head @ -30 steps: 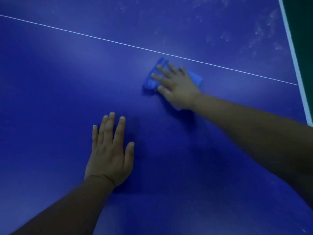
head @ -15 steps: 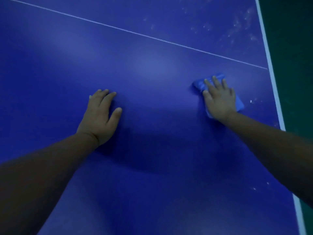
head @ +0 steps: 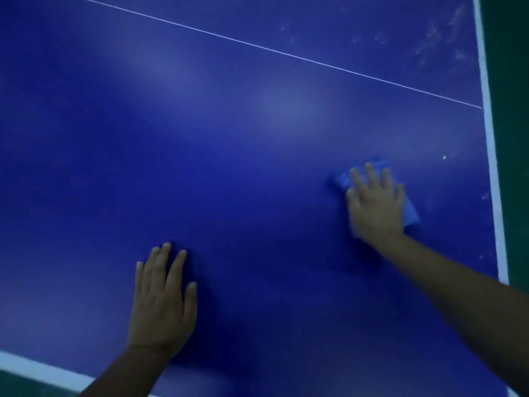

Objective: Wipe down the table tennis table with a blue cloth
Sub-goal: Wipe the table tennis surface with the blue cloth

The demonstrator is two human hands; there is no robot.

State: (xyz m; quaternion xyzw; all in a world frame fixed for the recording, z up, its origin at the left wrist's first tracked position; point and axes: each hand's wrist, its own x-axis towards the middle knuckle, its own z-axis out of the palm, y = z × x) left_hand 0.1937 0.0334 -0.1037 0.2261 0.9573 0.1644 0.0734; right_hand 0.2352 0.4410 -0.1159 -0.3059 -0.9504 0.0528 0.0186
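The blue table tennis table [head: 229, 167] fills the view. My right hand [head: 375, 204] lies flat with straight fingers on a folded blue cloth [head: 410, 212], pressing it onto the table near the right white edge line. The cloth shows beyond the fingertips and to the right of the palm; most of it is hidden under the hand. My left hand [head: 161, 302] rests flat on the bare table surface near the front edge, fingers straight and holding nothing.
A thin white centre line [head: 274, 51] crosses the table diagonally. White edge bands run along the right side [head: 491, 156] and the front left corner [head: 37, 366]. Whitish smudges [head: 438, 32] mark the far right area. Green floor [head: 512, 110] lies beyond the edges.
My right hand has slid the cloth from near the centre line toward the right edge and then closer to me. My left hand stays flat on the table, now nearer the front edge in view.
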